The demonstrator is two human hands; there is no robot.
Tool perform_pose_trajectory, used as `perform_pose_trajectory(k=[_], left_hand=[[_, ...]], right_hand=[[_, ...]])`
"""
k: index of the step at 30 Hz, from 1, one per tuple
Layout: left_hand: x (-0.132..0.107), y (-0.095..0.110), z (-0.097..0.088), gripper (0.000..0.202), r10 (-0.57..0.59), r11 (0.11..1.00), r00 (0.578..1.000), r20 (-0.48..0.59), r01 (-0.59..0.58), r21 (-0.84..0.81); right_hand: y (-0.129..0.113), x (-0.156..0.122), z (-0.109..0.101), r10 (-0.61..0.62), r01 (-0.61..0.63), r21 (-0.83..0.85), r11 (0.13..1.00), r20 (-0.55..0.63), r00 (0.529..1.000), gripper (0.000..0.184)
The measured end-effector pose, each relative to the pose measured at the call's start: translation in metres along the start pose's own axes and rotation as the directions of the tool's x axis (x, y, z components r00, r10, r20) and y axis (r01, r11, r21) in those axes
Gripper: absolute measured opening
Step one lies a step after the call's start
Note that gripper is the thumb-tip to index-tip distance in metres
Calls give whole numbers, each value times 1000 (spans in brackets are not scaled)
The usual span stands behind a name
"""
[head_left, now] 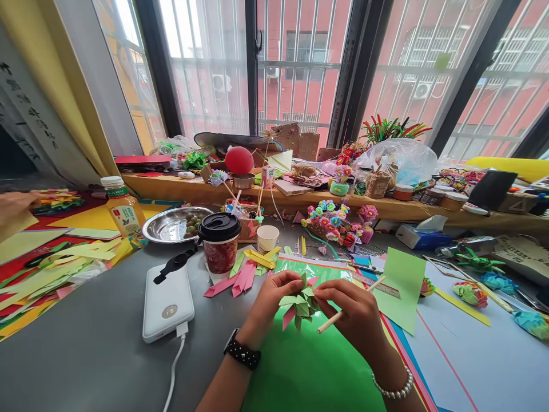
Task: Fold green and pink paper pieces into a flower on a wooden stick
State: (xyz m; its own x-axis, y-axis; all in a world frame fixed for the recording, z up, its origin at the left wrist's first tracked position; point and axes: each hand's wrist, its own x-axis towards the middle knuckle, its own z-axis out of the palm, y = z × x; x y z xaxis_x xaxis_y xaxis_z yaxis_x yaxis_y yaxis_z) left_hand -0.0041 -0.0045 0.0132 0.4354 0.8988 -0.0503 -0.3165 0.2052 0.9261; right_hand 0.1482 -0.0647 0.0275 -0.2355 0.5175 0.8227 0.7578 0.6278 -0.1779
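A folded green paper flower (300, 303) with a pink strip hanging from it sits between both my hands above a green sheet (309, 366). My left hand (270, 300), with a black watch on the wrist, pinches the flower's left side. My right hand (358, 315), with a bead bracelet on the wrist, pinches its right side and also holds a thin wooden stick (328, 325) that runs under its fingers. A light green paper square (401, 289) stands just right of my right hand.
A white power bank (168, 303) with a cable lies at left, beside a lidded coffee cup (219, 243), a small paper cup (267, 237) and pink and yellow paper strips (242, 274). A metal bowl (169, 226), a bottle (122, 212), paper flowers (334, 220) and craft clutter fill the sill.
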Motion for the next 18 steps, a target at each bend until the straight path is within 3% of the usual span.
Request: perform_pose_trajectory(k=[6, 10, 13, 15, 18], left_hand=[[-4, 8, 1, 19, 101, 985, 994, 39, -106, 139], [-5, 8, 2, 14, 187, 961, 975, 122, -207, 182], [-3, 5, 1, 12, 273, 934, 955, 111, -291, 206], [-2, 2, 0, 11, 372, 889, 924, 86, -381, 252], [-2, -1, -1, 10, 543, 777, 837, 64, -530, 339]], right_hand=[[3, 0, 0, 99, -96, -49, 994, 61, 993, 14], [6, -2, 2, 76, -72, -54, 996, 77, 994, 14], [7, -4, 4, 71, -69, -41, 997, 56, 996, 13], [7, -4, 4, 104, -102, -59, 993, 27, 994, 13], [8, -4, 3, 205, -208, -82, 975, -46, 978, 12]])
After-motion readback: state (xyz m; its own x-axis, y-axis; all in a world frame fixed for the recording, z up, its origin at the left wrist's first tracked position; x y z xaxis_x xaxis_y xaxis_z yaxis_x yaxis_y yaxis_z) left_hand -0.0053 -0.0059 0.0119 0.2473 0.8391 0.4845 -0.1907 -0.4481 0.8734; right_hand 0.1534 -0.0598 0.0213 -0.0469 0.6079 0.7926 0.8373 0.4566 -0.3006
